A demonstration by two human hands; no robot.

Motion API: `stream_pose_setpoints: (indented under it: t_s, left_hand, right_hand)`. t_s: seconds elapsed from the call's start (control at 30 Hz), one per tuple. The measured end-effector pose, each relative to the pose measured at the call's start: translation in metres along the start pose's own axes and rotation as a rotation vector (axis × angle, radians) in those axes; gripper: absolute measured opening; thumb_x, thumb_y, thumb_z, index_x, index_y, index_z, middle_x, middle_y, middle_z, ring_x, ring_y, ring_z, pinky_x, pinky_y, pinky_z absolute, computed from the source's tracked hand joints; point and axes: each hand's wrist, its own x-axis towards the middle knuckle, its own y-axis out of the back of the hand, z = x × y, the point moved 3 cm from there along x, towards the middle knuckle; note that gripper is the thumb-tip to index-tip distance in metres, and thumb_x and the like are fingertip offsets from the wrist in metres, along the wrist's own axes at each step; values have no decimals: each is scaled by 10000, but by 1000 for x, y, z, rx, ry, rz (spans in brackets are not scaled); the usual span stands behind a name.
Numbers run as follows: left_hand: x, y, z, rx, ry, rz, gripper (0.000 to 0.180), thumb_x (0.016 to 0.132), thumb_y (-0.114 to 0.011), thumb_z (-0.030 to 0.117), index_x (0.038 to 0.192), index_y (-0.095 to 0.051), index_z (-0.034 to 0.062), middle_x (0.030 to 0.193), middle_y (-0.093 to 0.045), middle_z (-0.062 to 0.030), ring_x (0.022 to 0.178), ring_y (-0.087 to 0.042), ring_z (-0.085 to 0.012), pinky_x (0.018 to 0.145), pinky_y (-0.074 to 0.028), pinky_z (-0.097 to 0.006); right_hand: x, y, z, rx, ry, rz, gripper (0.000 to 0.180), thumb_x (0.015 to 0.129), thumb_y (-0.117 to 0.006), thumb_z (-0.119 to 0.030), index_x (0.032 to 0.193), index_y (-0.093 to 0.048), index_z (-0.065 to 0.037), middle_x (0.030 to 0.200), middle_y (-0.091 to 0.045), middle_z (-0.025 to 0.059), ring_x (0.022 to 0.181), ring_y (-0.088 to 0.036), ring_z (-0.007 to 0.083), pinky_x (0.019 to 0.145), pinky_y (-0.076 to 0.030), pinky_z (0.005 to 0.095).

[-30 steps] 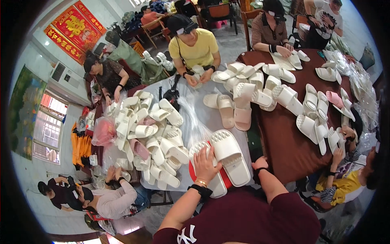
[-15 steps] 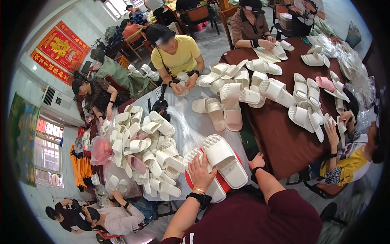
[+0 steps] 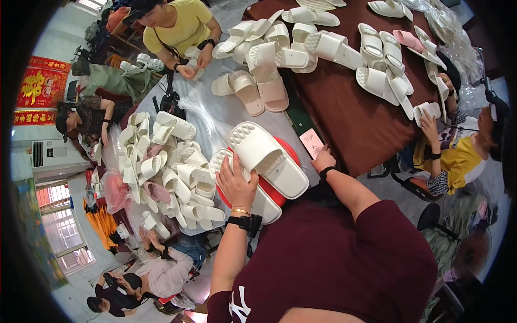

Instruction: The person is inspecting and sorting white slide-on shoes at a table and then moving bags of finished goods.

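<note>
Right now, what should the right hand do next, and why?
Probably bring the pink card toward the white slippers: the right hand holds it off to their right, while the left hand rests on the left slipper.

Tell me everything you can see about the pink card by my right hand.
The pink card looks like a flat rectangle of stiff paper or thin plastic, with dark print on its visible face. It is turned so its top leans left, and your right hand holds its lower end. It shows beside the brown tabletop; whether it touches that is unclear.
</note>
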Motion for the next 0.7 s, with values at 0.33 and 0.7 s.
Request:
stream_pose_setpoints:
  t_s: [0.33, 0.7]
  left_hand:
    - [0, -1, 2, 5, -4, 11, 634, 738, -537, 363, 1305, -412, 108, 1276, -421, -169, 1185, -401, -312, 1016, -262, -472]
    - [1, 5, 0, 27, 41, 4, 667, 717, -569, 411, 1298, -416, 121, 1283, -413, -162, 1174, -403, -317, 1011, -259, -482]
  right_hand:
    - [1, -7, 7, -97, 65, 28, 957, 659, -736, -283, 1341, -162, 66, 1288, -400, 218, 1009, -569, 333, 831, -489, 390]
    - [15, 21, -27, -82, 113, 4, 842, 719, -649, -219, 1358, -172, 50, 1259, -434, 218, 985, -591, 305, 804, -502, 372]
